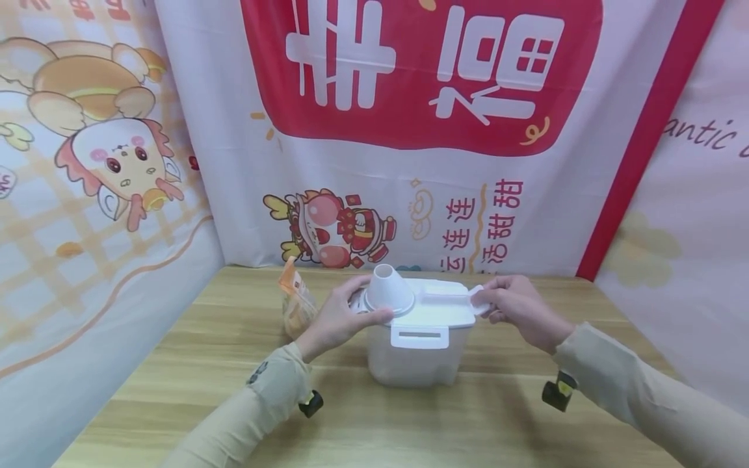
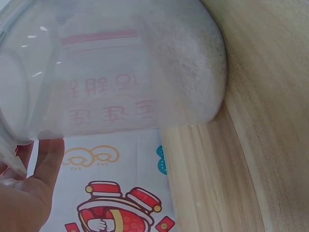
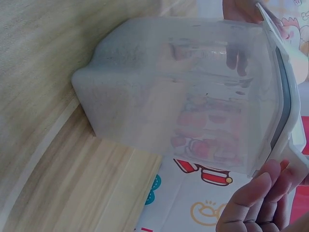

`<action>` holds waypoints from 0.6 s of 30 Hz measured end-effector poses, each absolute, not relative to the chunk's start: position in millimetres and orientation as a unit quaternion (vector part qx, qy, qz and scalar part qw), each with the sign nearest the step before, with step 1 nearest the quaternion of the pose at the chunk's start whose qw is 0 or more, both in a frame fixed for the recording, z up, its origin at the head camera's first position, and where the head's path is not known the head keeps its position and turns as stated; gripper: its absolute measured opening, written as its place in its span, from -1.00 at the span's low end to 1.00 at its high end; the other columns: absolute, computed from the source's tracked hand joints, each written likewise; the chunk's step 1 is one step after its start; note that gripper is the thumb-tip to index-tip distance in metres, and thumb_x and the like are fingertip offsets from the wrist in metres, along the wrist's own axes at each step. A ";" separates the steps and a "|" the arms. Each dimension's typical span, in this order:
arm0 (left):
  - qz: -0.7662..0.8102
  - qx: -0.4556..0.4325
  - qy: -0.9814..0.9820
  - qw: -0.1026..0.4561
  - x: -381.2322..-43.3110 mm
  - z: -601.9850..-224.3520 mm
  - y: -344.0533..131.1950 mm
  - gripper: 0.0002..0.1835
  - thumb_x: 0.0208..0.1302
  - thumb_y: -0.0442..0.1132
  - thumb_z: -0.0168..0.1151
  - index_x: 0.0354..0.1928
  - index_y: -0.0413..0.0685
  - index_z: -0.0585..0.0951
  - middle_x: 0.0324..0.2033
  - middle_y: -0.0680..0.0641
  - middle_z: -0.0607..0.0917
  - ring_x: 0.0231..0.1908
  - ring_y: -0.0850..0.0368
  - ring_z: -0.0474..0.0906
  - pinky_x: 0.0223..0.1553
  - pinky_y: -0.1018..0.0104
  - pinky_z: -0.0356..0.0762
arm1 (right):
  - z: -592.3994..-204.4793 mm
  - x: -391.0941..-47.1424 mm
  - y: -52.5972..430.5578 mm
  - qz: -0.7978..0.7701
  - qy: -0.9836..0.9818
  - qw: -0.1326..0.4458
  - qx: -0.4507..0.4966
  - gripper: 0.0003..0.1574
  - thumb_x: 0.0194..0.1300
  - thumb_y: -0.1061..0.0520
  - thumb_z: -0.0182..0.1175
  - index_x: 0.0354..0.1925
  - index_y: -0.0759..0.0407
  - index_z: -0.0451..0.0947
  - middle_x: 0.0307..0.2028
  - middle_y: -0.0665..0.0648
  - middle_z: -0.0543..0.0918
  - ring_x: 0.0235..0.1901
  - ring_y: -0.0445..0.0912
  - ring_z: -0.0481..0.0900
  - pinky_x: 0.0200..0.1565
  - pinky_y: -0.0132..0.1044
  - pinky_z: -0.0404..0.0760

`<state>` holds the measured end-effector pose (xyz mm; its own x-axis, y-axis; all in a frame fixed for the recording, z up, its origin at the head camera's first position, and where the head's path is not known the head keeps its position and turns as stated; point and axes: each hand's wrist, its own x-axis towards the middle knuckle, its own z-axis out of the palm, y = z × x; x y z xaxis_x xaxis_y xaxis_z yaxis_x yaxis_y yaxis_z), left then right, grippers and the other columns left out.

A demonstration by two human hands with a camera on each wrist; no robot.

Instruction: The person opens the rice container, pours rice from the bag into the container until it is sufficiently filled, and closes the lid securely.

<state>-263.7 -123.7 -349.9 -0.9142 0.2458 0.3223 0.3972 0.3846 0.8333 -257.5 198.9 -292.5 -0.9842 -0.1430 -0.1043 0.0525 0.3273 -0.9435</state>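
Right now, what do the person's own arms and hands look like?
Both hands are gloveless. The sleeves are long and light beige, the left one bearing a small dark marking. A black piece with a touch of yellow shows under each.

Below frame centre, the container [image 1: 417, 359] stands on the tabletop [image 1: 503, 422] between my fingers [image 1: 493, 297], the bag [image 1: 298, 304] to its left.

From the head, the container [image 1: 417, 361] is looked down on from the near side of the table [image 1: 374, 432], with the cloth [image 1: 556, 214] faced beyond. From each wrist, the container is viewed sideways and close, cropped on the left, framed almost whole on the right. All three things are shared by every view.
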 end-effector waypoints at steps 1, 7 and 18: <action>-0.520 -0.195 -0.828 0.073 -263.8 -350.4 -123.4 -0.18 -0.01 0.23 0.49 0.30 0.16 0.46 0.15 0.10 0.54 0.09 0.12 0.47 0.17 0.07 0.44 | -292.7 -257.4 199.1 -0.579 0.811 0.082 -0.026 -0.67 0.26 0.17 0.30 -0.13 0.40 0.51 -0.25 0.25 0.63 -0.26 0.07 0.60 -0.19 -0.18 0.66; -0.522 -0.198 -0.826 0.077 -265.8 -352.6 -122.8 -0.18 -0.01 0.24 0.49 0.30 0.18 0.46 0.15 0.11 0.54 0.09 0.12 0.46 0.17 0.06 0.44 | -292.6 -257.3 198.8 -0.576 0.814 0.076 -0.019 -0.68 0.25 0.17 0.31 -0.14 0.38 0.51 -0.23 0.25 0.63 -0.23 0.10 0.60 -0.19 -0.18 0.65; -0.529 -0.189 -0.824 0.067 -264.2 -350.9 -122.9 -0.17 -0.01 0.24 0.49 0.31 0.16 0.45 0.15 0.09 0.53 0.09 0.11 0.47 0.16 0.08 0.45 | -290.3 -256.9 196.0 -0.558 0.827 0.068 -0.012 -0.66 0.24 0.16 0.33 -0.13 0.36 0.50 -0.20 0.26 0.62 -0.21 0.11 0.60 -0.20 -0.17 0.66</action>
<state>-264.2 -122.9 -350.9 -0.9194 0.2409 0.3109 0.3831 0.3686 0.8470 -256.9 196.0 -290.3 -0.9904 -0.0956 -0.0995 0.0566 0.3767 -0.9246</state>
